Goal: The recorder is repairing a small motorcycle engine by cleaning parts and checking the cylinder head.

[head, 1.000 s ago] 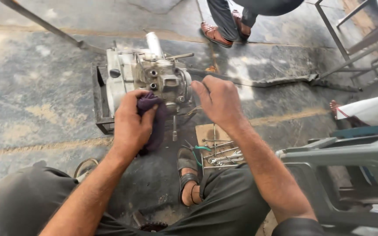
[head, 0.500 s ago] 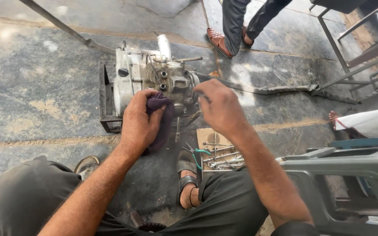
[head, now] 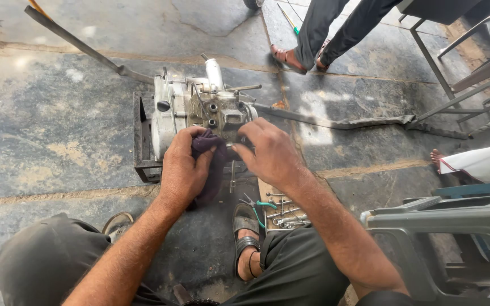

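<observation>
A grey metal engine block (head: 197, 110) sits in a dark metal stand (head: 140, 141) on the stained concrete floor. My left hand (head: 184, 170) grips a dark purple rag (head: 211, 164) pressed against the near side of the engine. My right hand (head: 270, 153) rests just right of the rag, fingertips touching the engine's near edge; whether it holds a small part is hidden. A thin metal rod (head: 233, 175) hangs down between my two hands.
Several wrenches and green-handled pliers (head: 279, 212) lie on a board by my sandalled foot (head: 245, 235). A long metal bar (head: 341, 122) lies right of the engine. Another person's legs (head: 324, 34) stand beyond. A grey plastic chair (head: 443, 238) is at right.
Both hands have come closer together on the engine's near side, the right hand moving left toward the rag. The view has shifted so the engine sits lower and more central.
</observation>
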